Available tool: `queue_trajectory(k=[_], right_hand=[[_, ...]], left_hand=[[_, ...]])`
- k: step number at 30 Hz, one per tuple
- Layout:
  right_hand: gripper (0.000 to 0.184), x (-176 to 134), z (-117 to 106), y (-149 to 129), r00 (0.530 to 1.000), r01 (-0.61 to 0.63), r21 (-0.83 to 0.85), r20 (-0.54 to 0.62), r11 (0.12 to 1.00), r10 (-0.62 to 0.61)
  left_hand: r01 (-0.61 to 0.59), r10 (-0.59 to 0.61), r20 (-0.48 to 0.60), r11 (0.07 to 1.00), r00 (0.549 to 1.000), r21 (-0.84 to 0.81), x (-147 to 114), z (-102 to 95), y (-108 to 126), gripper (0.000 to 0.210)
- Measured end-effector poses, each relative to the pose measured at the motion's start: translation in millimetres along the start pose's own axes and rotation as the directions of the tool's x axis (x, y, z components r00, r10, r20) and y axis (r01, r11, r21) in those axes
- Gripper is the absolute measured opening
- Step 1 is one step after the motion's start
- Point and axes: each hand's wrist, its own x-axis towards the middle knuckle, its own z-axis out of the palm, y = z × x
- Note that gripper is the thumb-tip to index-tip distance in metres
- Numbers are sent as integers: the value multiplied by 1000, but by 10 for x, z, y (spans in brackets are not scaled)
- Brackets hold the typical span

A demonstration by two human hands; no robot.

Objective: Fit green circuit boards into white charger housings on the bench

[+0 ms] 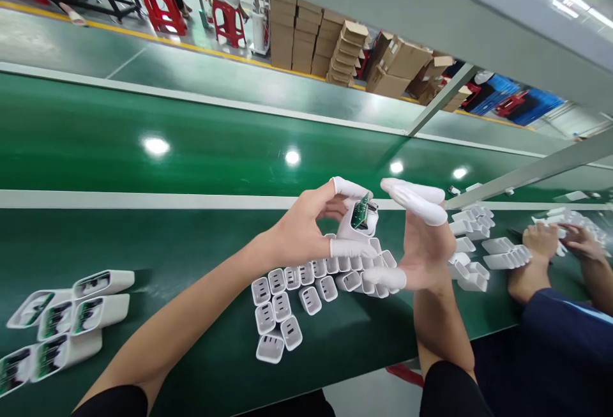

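Observation:
Between the white-covered thumb and fingers of my left hand (306, 225) is a white plastic charger housing (353, 230). A green circuit board (360, 212) sticks up at an angle out of its open end. To the right of it, my right hand (426, 238) is held apart from the housing, with its white-covered fingers and thumb spread and nothing between them. Below both hands stand rows of white housings (311, 301) with slots in their floors. At the far left lie several housings (89, 315) with circuit boards inside.
A green conveyor belt (215, 161) runs behind the green worktop (201, 340), past a pale rail (143, 200). On the right, a co-worker's hands (541, 241) are near more white housings (505, 254). A metal post (443, 99) slants across the belt. Cardboard boxes (306, 34) are stacked beyond.

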Motion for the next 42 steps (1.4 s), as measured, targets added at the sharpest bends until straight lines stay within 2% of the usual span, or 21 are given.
queue_trajectory(k=[2,5,9,12,14,18,21,25,28,30,32,35,38,42], right_hand=[[126,-7,-63,-172,999,-1,-42,46,999,3],[128,-7,-120,-470,991,32,-150,137,988,-11],[110,5,-110,-885,972,135,-263,220,955,-76],[98,0,-24,-1187,970,140,-269,231,953,-77],[91,-31,80,-1368,974,137,-270,214,953,-79],[83,-175,406,-1645,981,145,-245,165,959,-106],[81,-299,730,-1793,980,108,-175,185,979,-74],[81,-405,1194,-1937,978,13,-66,207,998,1],[82,-446,1518,-2002,970,-80,34,234,996,70],[79,-458,1717,-2027,965,-94,91,254,991,68],[74,-459,1902,-2048,968,-67,135,250,989,31],[71,-450,2145,-2079,973,-6,162,230,987,-32],[72,-436,2323,-2104,972,24,158,229,987,-60],[73,-410,2454,-2115,965,42,168,248,985,-84]], left_hand=[[57,-57,2,991,998,-117,-95,95,90,78],[77,-74,26,984,997,-163,-252,223,167,84],[67,-60,41,979,997,-194,-489,352,255,86],[79,-68,52,964,996,-255,-730,392,367,88],[67,-64,20,970,998,-234,-951,390,448,84],[-39,35,-166,999,985,-23,-1537,350,555,86],[-99,122,-260,990,958,99,-2021,304,581,94],[-56,87,-370,994,925,96,-2601,199,567,83],[-5,40,-487,997,872,73,-2970,81,527,79],[10,35,-549,997,835,78,-3173,-6,506,76],[-7,71,-589,994,805,110,-3325,-93,512,72],[-89,212,-591,969,778,230,-3456,-227,585,68],[-159,346,-532,917,773,365,-3518,-363,693,67],[-155,417,-478,855,773,496,-3602,-502,778,77]])
